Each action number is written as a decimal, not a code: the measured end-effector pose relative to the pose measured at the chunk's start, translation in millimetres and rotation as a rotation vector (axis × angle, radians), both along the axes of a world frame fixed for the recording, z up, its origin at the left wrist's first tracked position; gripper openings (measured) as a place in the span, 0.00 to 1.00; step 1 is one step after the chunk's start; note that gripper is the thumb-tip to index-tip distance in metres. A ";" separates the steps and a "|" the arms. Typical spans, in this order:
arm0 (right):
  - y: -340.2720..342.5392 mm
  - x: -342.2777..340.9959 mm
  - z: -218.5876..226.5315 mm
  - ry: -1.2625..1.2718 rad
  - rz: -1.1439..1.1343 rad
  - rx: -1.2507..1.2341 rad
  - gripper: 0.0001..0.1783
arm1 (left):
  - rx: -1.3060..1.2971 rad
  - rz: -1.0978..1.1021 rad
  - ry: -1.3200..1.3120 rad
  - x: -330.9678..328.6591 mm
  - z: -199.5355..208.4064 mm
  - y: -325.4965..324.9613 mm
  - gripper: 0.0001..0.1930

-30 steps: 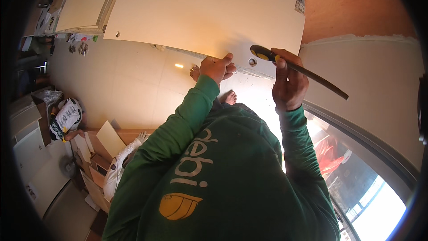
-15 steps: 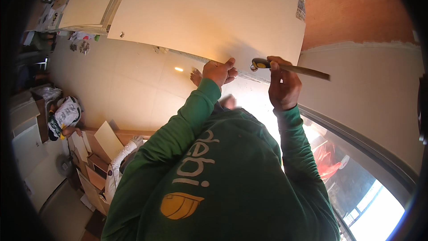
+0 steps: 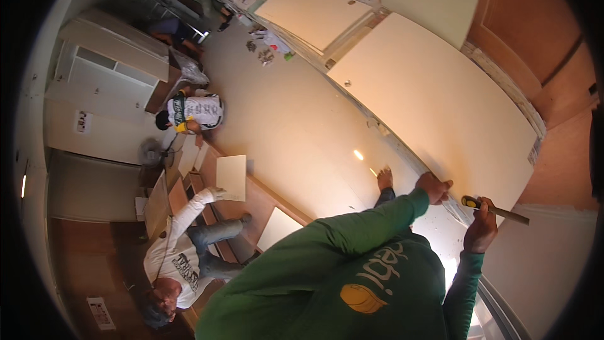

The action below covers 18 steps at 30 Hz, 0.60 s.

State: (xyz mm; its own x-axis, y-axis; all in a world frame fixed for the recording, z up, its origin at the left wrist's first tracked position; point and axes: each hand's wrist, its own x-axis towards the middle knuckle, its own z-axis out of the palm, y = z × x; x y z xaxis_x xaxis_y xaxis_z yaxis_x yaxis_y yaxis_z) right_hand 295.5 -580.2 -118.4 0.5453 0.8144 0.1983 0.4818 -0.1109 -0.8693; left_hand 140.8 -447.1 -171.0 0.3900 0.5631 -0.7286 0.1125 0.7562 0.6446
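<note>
A large cream panel (image 3: 434, 88) with a small round hole near one end lies flat in front of me. At its near edge my left hand (image 3: 434, 189) is closed, knuckles up; whether it grips the edge or something small is hidden. To the right, my right hand (image 3: 481, 230) holds what looks like a chisel (image 3: 508, 215), with a black and yellow handle and a flat, square-ended metal blade. The handle end points left toward the panel, and the blade sticks out to the right past my fingers.
A second cream panel (image 3: 311, 16) lies farther left on the plastic-covered surface. Scraps and bags (image 3: 274, 41) are on the floor. A person in a white shirt (image 3: 179, 258) holds a board (image 3: 231, 177) at the left; another person (image 3: 195, 110) crouches beyond, near a fan (image 3: 151, 151).
My view has swung left, so the panel and both hands appear farther right and lower, and more of the room shows. The chisel stays in my right hand; my left hand stays closed.
</note>
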 end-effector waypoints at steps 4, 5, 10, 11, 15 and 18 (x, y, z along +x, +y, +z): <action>10.8 2.4 54.0 -0.308 -0.095 0.023 0.14 | -0.035 0.037 -0.034 -0.9 -13.4 2.8 0.15; 11.7 1.8 66.2 -0.170 -0.158 0.030 0.20 | -0.016 0.037 0.000 -3.2 -1.5 2.6 0.16; 1.9 16.0 112.8 0.004 -0.188 0.095 0.24 | 0.037 0.030 0.038 -7.3 5.6 -1.4 0.18; -2.7 15.1 112.7 0.052 -0.207 0.116 0.24 | 0.040 0.018 0.042 -7.0 2.9 -2.4 0.18; -29.3 6.8 81.3 0.022 -0.184 0.020 0.20 | 0.047 0.010 0.051 -5.1 7.0 -3.9 0.19; -27.5 1.4 74.3 0.088 -0.172 0.050 0.17 | 0.017 -0.010 0.047 -4.9 -2.9 -2.9 0.19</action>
State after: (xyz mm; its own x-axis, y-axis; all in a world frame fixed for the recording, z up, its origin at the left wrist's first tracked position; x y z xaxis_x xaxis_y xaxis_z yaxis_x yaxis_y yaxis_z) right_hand 296.9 -607.7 -44.1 0.6923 0.6983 0.1817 0.3816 -0.1407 -0.9135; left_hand 135.9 -449.9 -174.0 0.3614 0.5718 -0.7365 0.1501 0.7439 0.6512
